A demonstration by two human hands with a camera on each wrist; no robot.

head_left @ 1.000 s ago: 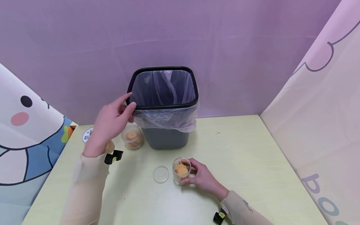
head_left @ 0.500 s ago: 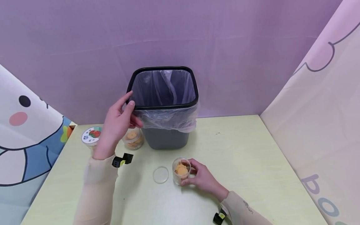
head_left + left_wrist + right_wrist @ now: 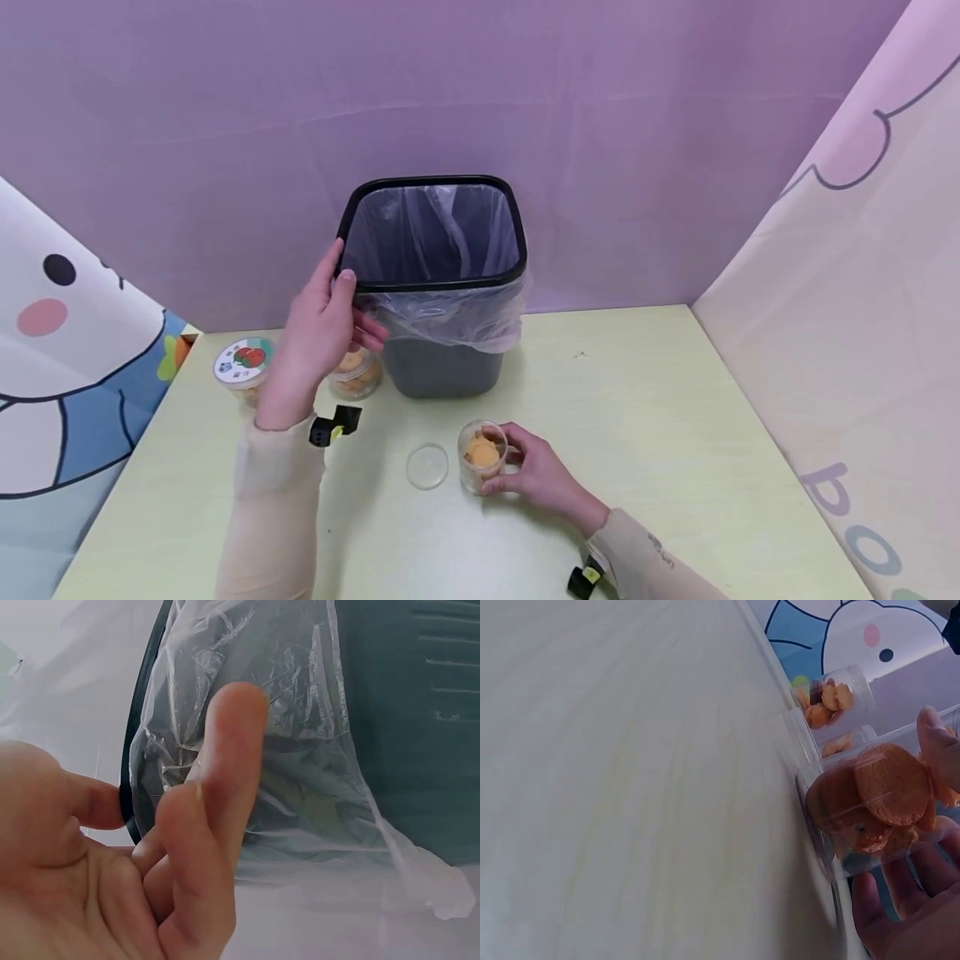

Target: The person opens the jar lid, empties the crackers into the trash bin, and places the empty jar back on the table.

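Note:
My left hand (image 3: 313, 325) is at the near left corner of a grey trash bin (image 3: 442, 367). In the left wrist view the thumb (image 3: 94, 802) touches the bin's black rim (image 3: 135, 727), while other fingers extend loosely in front of the plastic liner (image 3: 307, 750). My right hand (image 3: 543, 475) grips a clear plastic jar (image 3: 472, 475) from its right side. Round orange biscuits (image 3: 892, 784) fill the jar, which has no lid on. It stands upright on the table. Just left of it lies a round clear lid (image 3: 427, 466).
A jar with a printed lid (image 3: 243, 362) stands at the left, beside my left wrist. Behind that hand is another biscuit jar (image 3: 356, 379), partly hidden. The bin stands near the table's (image 3: 622, 417) back edge, against a purple cloth (image 3: 622, 167).
My left forearm has shifted right, and the index fingertip has slid from over the rim to its outer left side. The printed-lid jar has come into fuller view. The right hand and jar stay put.

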